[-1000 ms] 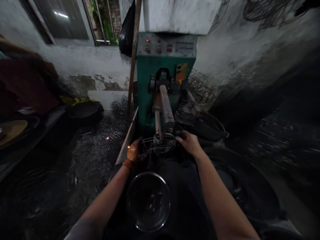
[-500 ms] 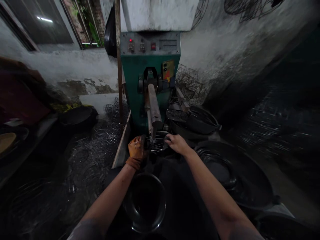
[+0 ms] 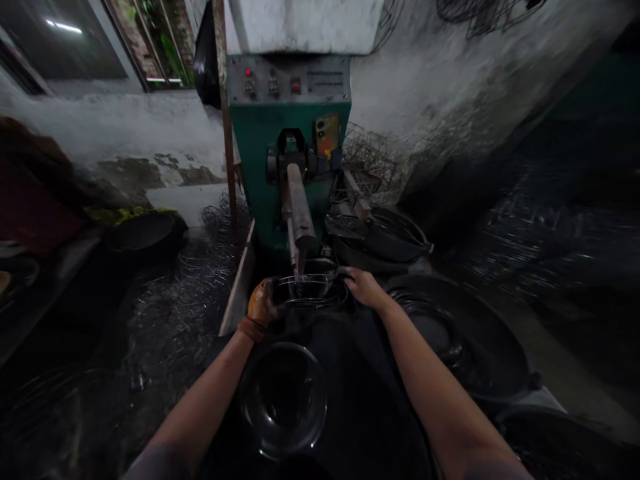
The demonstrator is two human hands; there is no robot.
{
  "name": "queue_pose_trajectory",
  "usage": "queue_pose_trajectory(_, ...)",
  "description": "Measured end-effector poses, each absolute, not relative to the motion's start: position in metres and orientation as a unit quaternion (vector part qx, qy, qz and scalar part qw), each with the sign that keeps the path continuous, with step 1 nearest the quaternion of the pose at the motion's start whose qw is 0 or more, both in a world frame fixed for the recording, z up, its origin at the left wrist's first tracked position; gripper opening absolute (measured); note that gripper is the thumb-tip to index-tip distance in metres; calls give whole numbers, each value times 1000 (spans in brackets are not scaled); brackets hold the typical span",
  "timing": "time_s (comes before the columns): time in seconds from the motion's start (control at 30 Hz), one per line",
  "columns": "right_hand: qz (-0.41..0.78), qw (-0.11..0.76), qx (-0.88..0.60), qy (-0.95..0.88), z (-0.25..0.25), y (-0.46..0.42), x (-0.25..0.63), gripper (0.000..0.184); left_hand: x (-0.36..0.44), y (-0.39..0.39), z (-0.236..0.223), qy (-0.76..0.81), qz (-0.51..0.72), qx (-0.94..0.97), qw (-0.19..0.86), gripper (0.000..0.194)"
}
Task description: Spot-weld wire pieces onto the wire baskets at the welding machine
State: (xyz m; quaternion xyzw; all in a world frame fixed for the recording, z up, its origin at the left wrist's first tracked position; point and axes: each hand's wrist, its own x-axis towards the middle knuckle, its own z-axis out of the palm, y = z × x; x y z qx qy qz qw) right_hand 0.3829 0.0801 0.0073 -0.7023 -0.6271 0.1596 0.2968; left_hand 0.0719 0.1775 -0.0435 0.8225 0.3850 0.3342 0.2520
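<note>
a wire frame (image 3: 315, 303) is gripped at opposite sides by the gloved left hand (image 3: 260, 303) and the right hand (image 3: 364, 288). it is held at the rods (image 3: 301, 213) of a green machine (image 3: 250, 137).

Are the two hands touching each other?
Apart: in the head view, the wire frame sits in the open space between the left hand and the right hand.
</note>
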Motion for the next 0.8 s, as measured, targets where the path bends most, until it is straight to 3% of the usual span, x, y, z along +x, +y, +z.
queue_pose_trajectory(0.2, 261, 280, -634, -672, 15, 73, 363, 26, 40, 169, -65, 390, 338, 796, 317, 64)
queue_pose_trajectory(0.43, 229, 239, -635, -698, 34, 75, 339, 23, 26, 159, -21, 313, 279, 870, 259, 88)
queue_pose_trajectory(0.57, 189, 166, -656, -712, 45, 77, 329, 23, 45, 152, -7, 263, 299, 898, 190, 81)
queue_pose_trajectory(0.7, 170, 130, -663, -717, 55, 75, 324, 25, 65, 151, -18, 307, 321, 890, 104, 76)
queue_pose_trajectory(0.8, 161, 103, -685, -703, 62, 68, 312, 28, 72, 153, -24, 341, 278, 894, 90, 59)
